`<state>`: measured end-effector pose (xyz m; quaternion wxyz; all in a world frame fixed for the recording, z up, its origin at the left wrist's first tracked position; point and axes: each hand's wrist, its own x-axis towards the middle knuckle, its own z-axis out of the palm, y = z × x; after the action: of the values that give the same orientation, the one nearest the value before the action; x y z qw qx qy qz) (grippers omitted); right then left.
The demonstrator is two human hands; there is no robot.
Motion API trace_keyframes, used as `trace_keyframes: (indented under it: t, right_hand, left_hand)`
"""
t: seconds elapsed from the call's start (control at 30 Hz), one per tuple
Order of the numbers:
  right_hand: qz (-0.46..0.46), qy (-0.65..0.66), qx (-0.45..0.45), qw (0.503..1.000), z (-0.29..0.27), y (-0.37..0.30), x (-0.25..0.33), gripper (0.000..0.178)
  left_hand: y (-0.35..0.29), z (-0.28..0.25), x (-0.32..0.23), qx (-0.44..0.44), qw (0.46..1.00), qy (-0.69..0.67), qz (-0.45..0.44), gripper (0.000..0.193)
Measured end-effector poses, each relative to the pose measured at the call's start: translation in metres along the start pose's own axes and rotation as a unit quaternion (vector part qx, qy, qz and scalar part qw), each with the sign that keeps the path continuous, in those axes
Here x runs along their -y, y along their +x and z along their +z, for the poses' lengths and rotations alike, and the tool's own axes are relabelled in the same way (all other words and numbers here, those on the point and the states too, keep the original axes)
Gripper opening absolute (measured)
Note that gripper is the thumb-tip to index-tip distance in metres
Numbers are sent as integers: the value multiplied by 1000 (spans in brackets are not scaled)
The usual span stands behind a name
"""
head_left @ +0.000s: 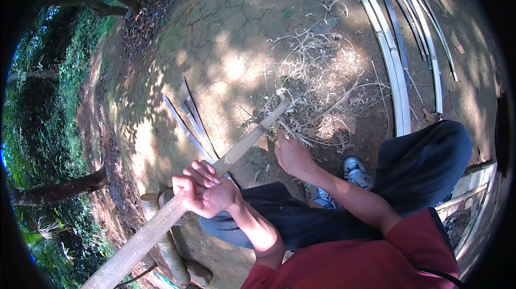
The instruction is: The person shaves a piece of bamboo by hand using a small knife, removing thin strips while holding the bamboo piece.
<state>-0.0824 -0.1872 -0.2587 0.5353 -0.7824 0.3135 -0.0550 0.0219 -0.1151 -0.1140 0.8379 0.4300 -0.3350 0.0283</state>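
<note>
A long, pale bamboo strip slants from the lower left up to the middle of the view, with a node near its far end. My left hand is closed around it at about mid-length, fingers wrapped over the top. Near the far end, my right hand is closed on a knife, of which a bit of yellow handle shows at the fingers. Its dark blade seems to lie against the strip's edge, mostly hidden. Under that end, curly shavings are heaped on the soil.
Long split bamboo strips lie on the ground at the right. Shorter strips lie beyond my left hand. Cut logs stand at the lower left, near tree trunks and greenery. My sneakers rest beside the shavings.
</note>
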Motion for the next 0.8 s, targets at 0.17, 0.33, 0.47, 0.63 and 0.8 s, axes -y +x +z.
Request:
trace_keyframes:
  t: [0.17, 0.33, 0.47, 0.63, 0.8]
  right_hand:
    - [88, -58, -17, 994, 34, 44, -108, 26]
    - [-28, 32, -13, 999, -4, 8, -7, 27]
    - [-12, 47, 79, 996, -33, -22, 56, 32]
    - [28, -10, 4, 1000, 0, 10, -23, 31]
    - [-9, 19, 26, 999, -19, -9, 25, 27]
  left_hand:
    - [0, 2, 0, 1, 1000, 16, -3, 26]
    - [2, 1, -1, -4, 1000, 9, -2, 26]
    - [3, 2, -1, -2, 1000, 13, -5, 25]
    - [2, 0, -3, 22, 1000, -1, -15, 24]
    - [-1, 9, -2, 10, 1000, 2, -23, 23]
